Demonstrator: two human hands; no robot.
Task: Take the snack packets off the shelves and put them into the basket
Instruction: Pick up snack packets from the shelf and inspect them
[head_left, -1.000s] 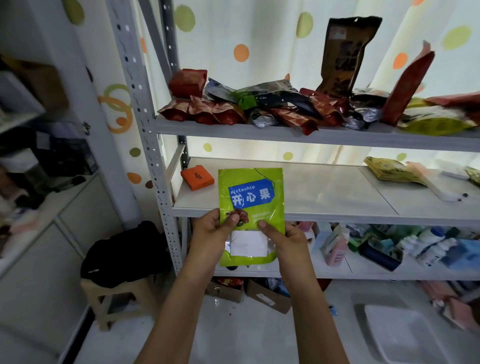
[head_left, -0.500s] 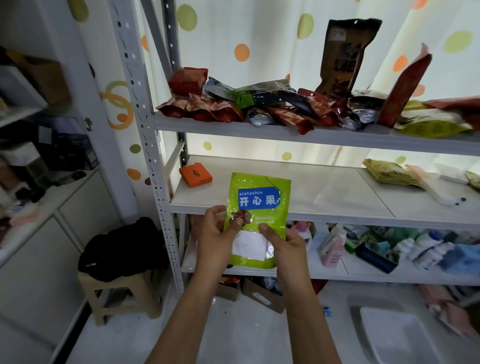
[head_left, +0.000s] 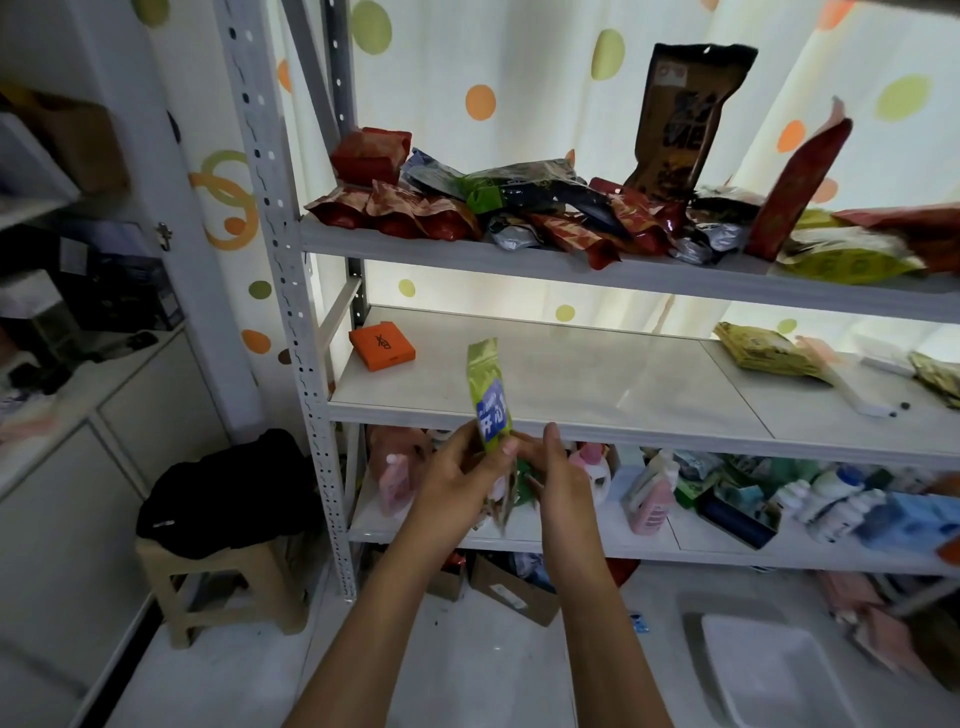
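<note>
Left hand (head_left: 457, 470) pinching green foil pistachio packet (head_left: 491, 402), edge-on, upright; right hand (head_left: 558, 475) touching lower edge, grip unclear; white plastic basket (head_left: 727, 670) lying lower right, nearer right hand.

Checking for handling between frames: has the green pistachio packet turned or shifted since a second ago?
Yes. The green pistachio packet has turned from face-on to nearly edge-on, still in front of the middle shelf's front edge, held between left hand and right hand.

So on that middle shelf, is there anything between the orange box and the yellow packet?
Nothing: in the head view the shelf is bare between the orange box and the yellow packet.
</note>
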